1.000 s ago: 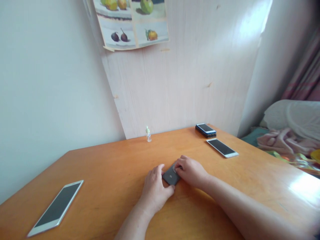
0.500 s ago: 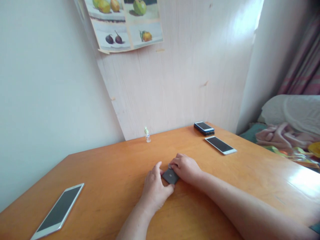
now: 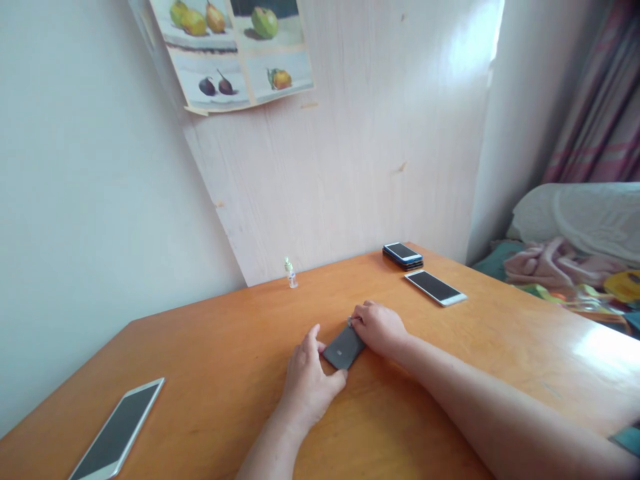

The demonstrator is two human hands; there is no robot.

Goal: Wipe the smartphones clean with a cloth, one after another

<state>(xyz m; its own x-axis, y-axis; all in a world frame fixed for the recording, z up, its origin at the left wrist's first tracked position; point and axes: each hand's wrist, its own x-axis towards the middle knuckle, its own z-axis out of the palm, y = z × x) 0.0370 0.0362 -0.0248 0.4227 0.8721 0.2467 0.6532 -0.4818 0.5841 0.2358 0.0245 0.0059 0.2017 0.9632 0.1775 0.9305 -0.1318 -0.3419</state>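
Observation:
A dark grey phone (image 3: 344, 348) lies face down on the wooden table, a small pale logo on its back. My left hand (image 3: 311, 373) holds its near end, thumb at one edge and fingertips at the opposite one. Over the phone's far end, my right hand (image 3: 381, 329) is closed with its fingers bent down. A bit of a small whitish piece (image 3: 350, 321) shows under those fingertips; most of it is hidden, and whether it is cloth or tissue I cannot tell.
A white phone (image 3: 120, 430) lies face up at the left, another white phone (image 3: 435, 288) at the right. Behind that one is a stack of phones (image 3: 403, 255). Near the wall stands a small clear bottle (image 3: 291, 275) with a light green top.
My right hand has slid toward the phone's far end, uncovering more of its grey back. My left hand keeps its hold. The view has shifted slightly.

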